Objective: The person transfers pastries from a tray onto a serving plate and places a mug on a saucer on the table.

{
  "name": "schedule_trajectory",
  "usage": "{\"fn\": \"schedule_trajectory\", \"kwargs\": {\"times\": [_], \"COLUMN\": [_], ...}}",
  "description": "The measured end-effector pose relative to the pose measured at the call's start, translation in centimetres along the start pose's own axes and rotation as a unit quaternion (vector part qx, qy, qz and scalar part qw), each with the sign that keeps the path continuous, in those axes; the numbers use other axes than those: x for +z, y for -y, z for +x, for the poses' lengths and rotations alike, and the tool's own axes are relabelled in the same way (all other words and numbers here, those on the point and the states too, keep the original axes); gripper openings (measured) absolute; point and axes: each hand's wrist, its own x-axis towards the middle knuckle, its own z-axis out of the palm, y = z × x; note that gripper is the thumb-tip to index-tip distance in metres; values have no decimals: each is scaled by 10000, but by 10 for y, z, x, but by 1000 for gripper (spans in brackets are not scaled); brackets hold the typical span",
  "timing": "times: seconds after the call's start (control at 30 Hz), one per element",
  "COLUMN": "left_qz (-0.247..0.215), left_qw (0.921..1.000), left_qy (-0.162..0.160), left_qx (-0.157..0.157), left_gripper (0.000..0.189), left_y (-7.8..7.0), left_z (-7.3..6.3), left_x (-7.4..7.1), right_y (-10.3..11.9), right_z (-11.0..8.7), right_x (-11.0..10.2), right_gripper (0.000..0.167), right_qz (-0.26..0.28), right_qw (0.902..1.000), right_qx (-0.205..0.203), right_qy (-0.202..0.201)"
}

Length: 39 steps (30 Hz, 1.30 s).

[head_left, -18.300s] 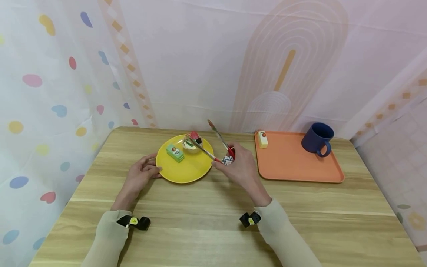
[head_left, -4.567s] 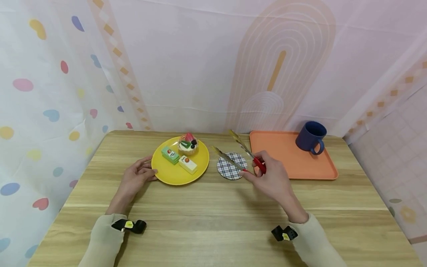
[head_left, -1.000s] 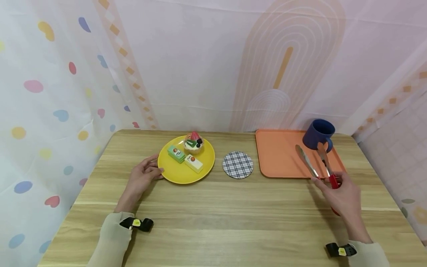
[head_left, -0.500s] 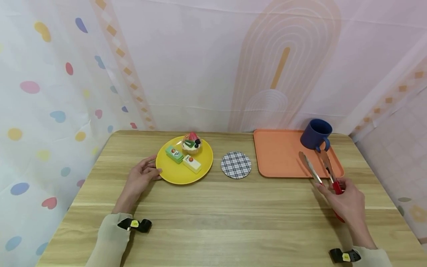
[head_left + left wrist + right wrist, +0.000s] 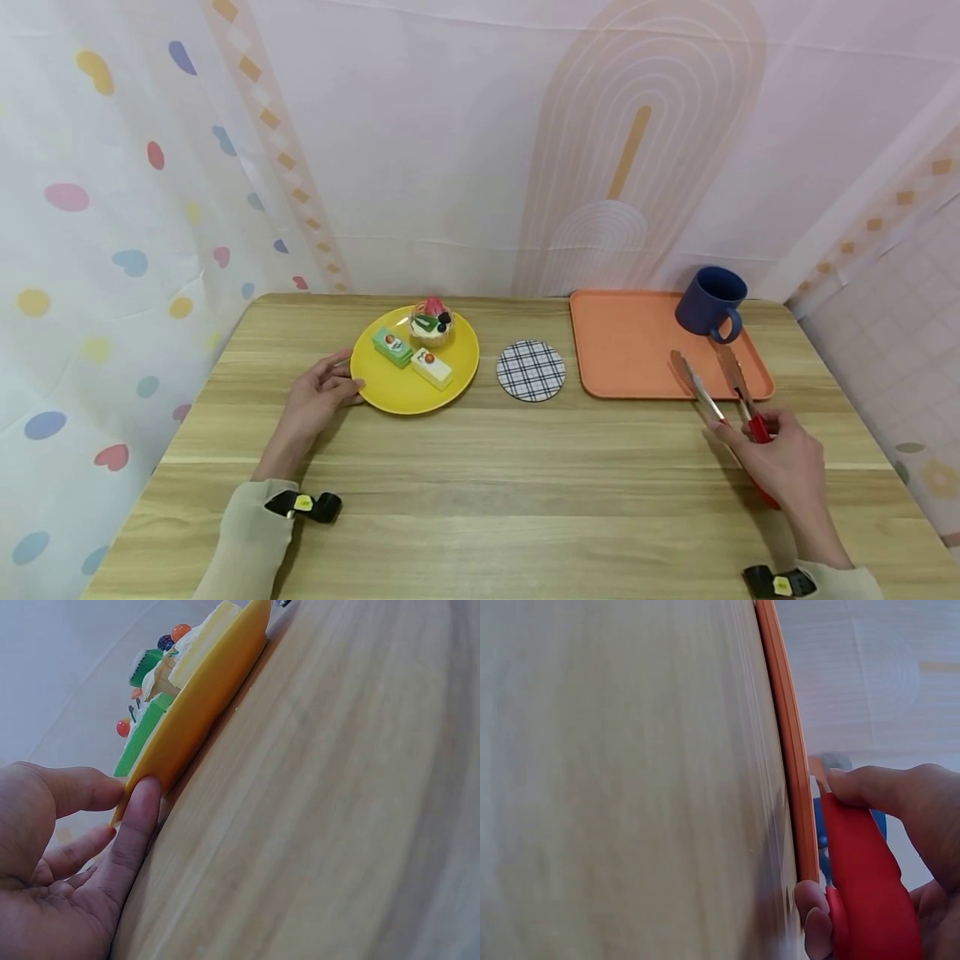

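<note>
At the left edge of a yellow plate [image 5: 390, 390], my left hand [image 5: 315, 398] pinches the rim between thumb and fingers. The plate bears a green cake slice [image 5: 392, 347], a pale yellow cake slice [image 5: 432, 369] and a fruit tart [image 5: 431, 327] topped with red and dark fruit. On the right, my right hand [image 5: 787, 458] holds metal tongs [image 5: 702, 393] by their red handles [image 5: 862, 877]. The tongs' arms are spread with nothing between them, and their tips are over the front right of an orange tray [image 5: 630, 350].
A dark blue mug [image 5: 708, 302] stands at the tray's back right corner, its handle towards the front. Between plate and tray lies a round checked coaster [image 5: 531, 372]. A patterned cloth [image 5: 435, 167] hangs behind the wooden table [image 5: 480, 500].
The pale yellow cake slice went from tray to plate between the two oldest frames. My right hand then moved right with the tongs, lately drawing slightly nearer. My left hand stays at the plate.
</note>
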Motion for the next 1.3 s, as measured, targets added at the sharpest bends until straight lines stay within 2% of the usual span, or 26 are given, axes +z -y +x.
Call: {"fn": "schedule_trajectory", "kwargs": {"times": [0.17, 0.4, 0.7, 1.07, 1.3], "left_qz": [-1, 24, -23, -43, -66], "left_qw": [10000, 10000, 9999, 10000, 9999], "left_qy": [-4, -22, -43, -24, -84], "left_qx": [19, 40, 93, 71, -7], "left_gripper": [67, 66, 66, 65, 66], "left_y": [1, 0, -1, 0, -4], "left_z": [1, 0, -1, -2, -5], "left_x": [1, 0, 1, 0, 3], "right_y": [-2, -3, -2, -1, -6], "right_z": [1, 3, 1, 0, 4], "right_x": [-3, -8, -13, -18, -23], "right_gripper": [85, 94, 89, 103, 112], "right_qz": [-218, -460, -615, -729, -786], "right_qw": [9997, 9983, 9964, 9928, 9894], "right_qx": [125, 254, 314, 407, 296], "right_qy": [53, 260, 486, 861, 1184]}}
